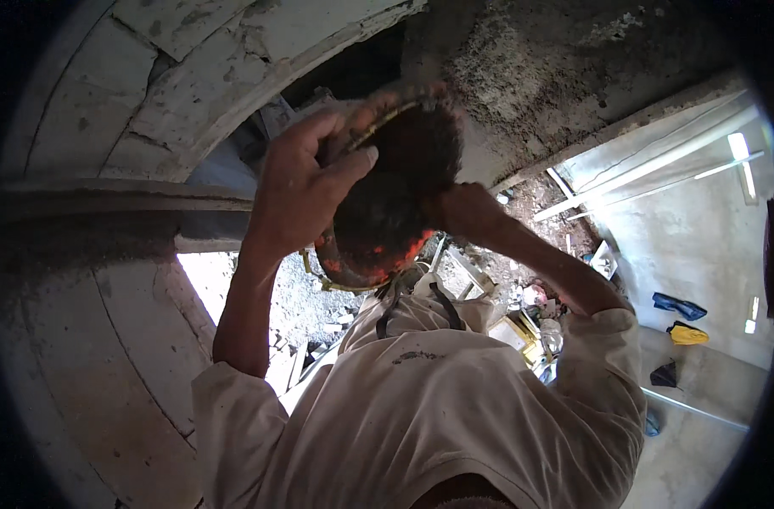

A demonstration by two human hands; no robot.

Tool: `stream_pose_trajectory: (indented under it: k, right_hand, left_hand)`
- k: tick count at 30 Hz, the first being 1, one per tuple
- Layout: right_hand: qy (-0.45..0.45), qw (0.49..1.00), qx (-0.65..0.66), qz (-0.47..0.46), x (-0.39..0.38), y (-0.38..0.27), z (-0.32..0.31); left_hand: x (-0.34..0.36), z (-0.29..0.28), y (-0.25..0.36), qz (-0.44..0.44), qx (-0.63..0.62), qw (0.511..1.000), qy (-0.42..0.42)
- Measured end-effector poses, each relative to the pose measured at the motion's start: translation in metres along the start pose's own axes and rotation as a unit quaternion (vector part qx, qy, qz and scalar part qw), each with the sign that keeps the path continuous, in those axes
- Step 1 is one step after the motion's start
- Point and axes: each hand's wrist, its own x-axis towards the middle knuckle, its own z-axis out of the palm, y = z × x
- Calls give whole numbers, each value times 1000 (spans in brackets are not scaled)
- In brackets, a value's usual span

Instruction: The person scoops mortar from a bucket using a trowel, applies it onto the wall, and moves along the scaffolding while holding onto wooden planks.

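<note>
Round container [395, 161], dark inside with orange-red patches low on its wall — sits just toward 12 o'clock of centre, up in front of the shirt [455, 390], mouth tipped so the inside shows. Left hand [298, 182] is at its 10 o'clock: grip clamped on the rim, thumb lapped over the edge, other fingers partly hidden. Right hand [463, 210] is at its 3 o'clock; fingertips lost in the shadow — cannot tell if that grip is clamped or just resting on the side, nor whether it reaches inside. Contents too dark to call.

Holding it well, as I judge it: thumb firmly over the rim, load shared across both hands, elbows bent and close, tilt changed slowly so the wet-looking or gritty rim doesn't slip. The edge of the rough masonry [523, 76] at 1 o'clock looks like a knock risk; knuckles want clearance there. Loose clutter [531, 331] around 4 o'clock calls for careful footing.
</note>
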Motion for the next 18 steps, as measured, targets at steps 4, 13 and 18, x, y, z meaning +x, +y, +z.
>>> stream_pose_trajectory:
  k: [4, 13, 18]
  right_hand:
    - [56, 978, 187, -80, 4, -22, 34]
    - [43, 994, 104, 1, -6, -21, -50]
    - [79, 995, 40, -39, -24, -3, -105]
  left_hand:
    - [-11, -1, -10, 24, -14, 1000, 8]
    - [-53, -46, -25, -142, -219, 950, 173]
    - [-73, -56, -32, -115, -230, 932, 255]
